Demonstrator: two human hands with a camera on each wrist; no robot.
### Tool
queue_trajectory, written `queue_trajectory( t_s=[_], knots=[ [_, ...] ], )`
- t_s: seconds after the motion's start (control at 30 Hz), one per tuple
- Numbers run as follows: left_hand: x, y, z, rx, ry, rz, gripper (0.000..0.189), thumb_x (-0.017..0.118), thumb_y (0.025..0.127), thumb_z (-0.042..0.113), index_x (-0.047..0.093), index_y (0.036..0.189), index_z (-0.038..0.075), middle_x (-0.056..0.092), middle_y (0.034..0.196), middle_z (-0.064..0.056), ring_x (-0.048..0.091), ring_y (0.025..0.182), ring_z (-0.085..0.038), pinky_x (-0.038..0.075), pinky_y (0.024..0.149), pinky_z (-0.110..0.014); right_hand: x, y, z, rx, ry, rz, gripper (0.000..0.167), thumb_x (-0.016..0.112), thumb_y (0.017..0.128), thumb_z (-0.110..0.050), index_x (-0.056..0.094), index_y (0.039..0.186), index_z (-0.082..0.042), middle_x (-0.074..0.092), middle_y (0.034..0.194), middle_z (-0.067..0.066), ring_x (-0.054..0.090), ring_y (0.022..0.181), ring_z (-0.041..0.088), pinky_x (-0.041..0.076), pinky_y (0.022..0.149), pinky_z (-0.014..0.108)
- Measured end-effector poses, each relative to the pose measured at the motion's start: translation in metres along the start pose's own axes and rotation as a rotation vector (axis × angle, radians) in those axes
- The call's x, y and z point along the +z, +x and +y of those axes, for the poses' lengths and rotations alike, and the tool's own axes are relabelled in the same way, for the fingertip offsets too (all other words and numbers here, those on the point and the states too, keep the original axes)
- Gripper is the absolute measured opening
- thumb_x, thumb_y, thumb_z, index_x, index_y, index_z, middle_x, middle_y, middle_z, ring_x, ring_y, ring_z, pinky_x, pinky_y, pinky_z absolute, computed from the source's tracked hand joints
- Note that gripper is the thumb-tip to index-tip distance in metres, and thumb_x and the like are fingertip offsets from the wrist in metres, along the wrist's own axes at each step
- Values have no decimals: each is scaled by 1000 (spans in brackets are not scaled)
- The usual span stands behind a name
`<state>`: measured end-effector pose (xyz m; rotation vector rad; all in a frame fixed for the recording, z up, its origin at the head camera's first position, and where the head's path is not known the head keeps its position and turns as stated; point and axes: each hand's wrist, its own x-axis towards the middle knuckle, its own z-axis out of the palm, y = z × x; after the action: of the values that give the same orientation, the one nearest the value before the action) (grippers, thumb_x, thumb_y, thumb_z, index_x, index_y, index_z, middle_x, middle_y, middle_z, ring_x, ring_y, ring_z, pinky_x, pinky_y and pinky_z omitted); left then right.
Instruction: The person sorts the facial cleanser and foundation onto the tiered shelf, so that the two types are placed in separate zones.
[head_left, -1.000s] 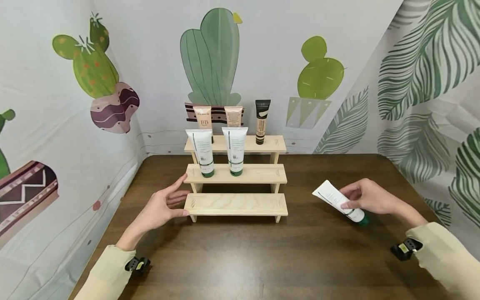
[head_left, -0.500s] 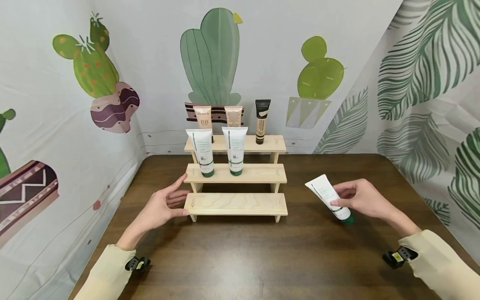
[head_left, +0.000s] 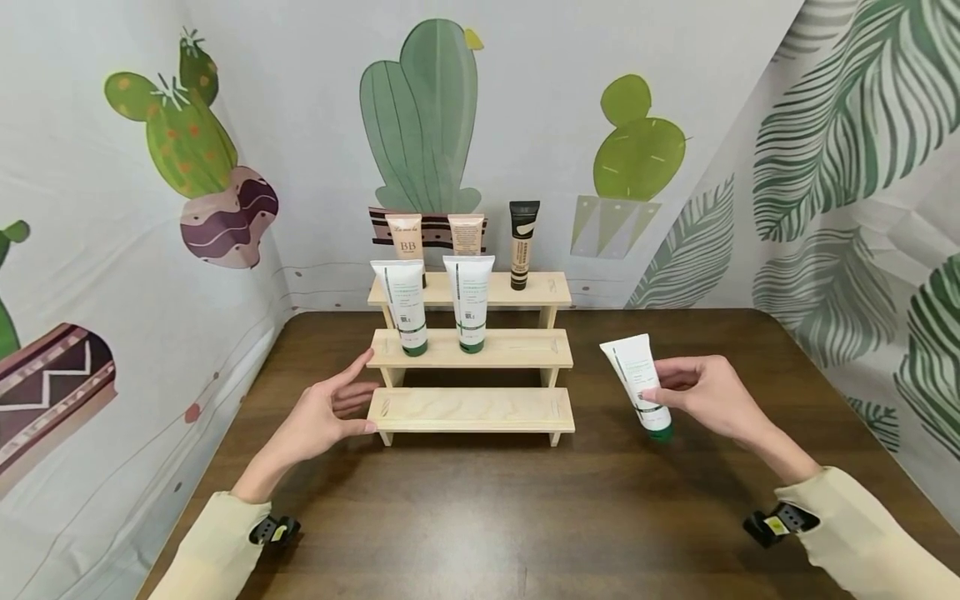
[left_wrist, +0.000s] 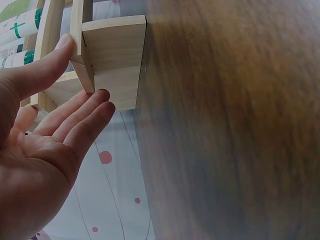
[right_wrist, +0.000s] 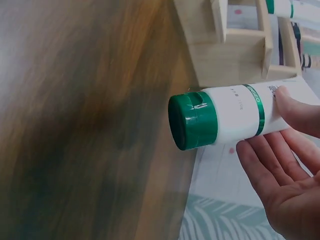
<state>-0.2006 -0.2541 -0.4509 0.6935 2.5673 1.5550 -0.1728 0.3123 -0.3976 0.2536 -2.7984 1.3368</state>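
My right hand (head_left: pixel 708 396) pinches a white squeeze tube (head_left: pixel 636 375) with a green cap, thumb in front and fingers behind. The tube leans slightly, cap down, to the right of a three-step wooden display stand (head_left: pixel 472 408). In the right wrist view its green cap (right_wrist: pixel 192 120) points away from the fingers. My left hand (head_left: pixel 318 417) touches the stand's left end with fairly straight fingers; the thumb rests at the lowest step's edge and the index fingertip reaches the middle step. Two matching white tubes (head_left: pixel 405 308) stand cap down on the middle step, at its left and centre.
On the top step stand two beige BB cream tubes (head_left: pixel 407 236), partly hidden, and a black-and-beige tube (head_left: pixel 521 250). Dark wood table (head_left: pixel 480 517) lies under the stand. A printed cloth (head_left: pixel 540 125) hangs behind and at both sides.
My right hand has moved left toward the stand with the white tube, which has turned more upright. My left hand has stayed at the stand's left end.
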Motion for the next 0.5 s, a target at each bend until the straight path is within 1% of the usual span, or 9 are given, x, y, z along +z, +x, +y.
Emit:
queue_trajectory(
  t_s=[0.1, 0.27, 0.5],
  knots=[
    [0, 0, 0, 2, -3, 2, 111, 91, 79, -5, 32, 168, 26, 64, 136, -29, 66, 124, -38, 56, 102, -50, 3, 1, -7, -5, 15, 31, 44, 90, 87, -18, 76, 120, 6, 78, 104, 15, 75, 86, 15, 61, 67, 24],
    [0, 0, 1, 2, -3, 0, 111, 91, 79, -5, 31, 168, 25, 64, 136, -30, 66, 123, -38, 56, 102, -51, 8, 2, -22, -40, 70, 88, 43, 91, 86, -14, 76, 120, 7, 78, 106, 18, 74, 88, 11, 60, 69, 20],
    [1, -1, 2, -6, 5, 2, 111, 91, 79, -5, 31, 168, 25, 63, 136, -31, 66, 123, -39, 56, 102, -49, 15, 10, -43, -85, 113, 150, 41, 92, 85, -14, 78, 119, 4, 78, 106, 17, 75, 87, 9, 60, 71, 18]
  ],
)
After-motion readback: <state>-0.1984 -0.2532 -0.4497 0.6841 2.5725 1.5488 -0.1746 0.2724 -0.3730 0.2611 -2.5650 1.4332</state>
